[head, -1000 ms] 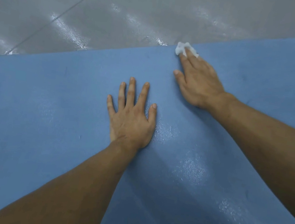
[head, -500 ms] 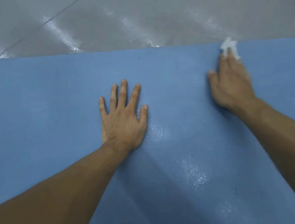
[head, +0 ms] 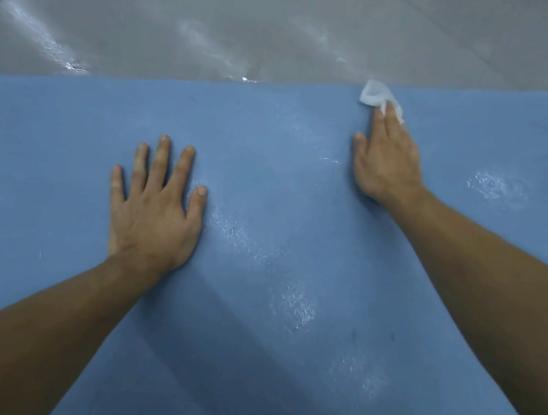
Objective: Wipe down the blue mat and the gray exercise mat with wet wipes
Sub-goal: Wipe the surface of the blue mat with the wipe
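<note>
Step in hand: wiping the blue mat [head: 251, 325], with the stroke at the mat's far edge.
Wet wipe [head: 372, 93]: a crumpled white wad lay on the mat's far edge, right of its middle, partly sticking out past the fingertips.
Right hand [head: 389, 159]: it lay on the mat just behind the wipe. Its fingers [head: 384, 127] were stretched nearly straight and pressed the wipe down onto the mat, and a fold of wipe showed between two of them.
Left hand [head: 152, 213]: it lay palm-down on the mat nearer the middle, well apart from the wipe. Its fingers [head: 159, 162] were spread flat and held nothing, likely bracing the person's weight.
Done so far: damp patches [head: 293, 304] glistened on the mat between and beside the two arms, so that stretch looked already covered.
Left on this mat: the part left of the left hand looked dry and matte, so I judged it not yet wiped.
Gray exercise mat: none was in view, so it probably remained to do. Beyond the mat's far edge there was only a glossy gray floor [head: 220, 11].
Overall progress: partway through the first of two mats, as I judged.
Count, mats: one blue.
Count, wipes: one.
Count, hands: two, both on the mat.
Count, damp patches: at least four distinct ones.
</note>
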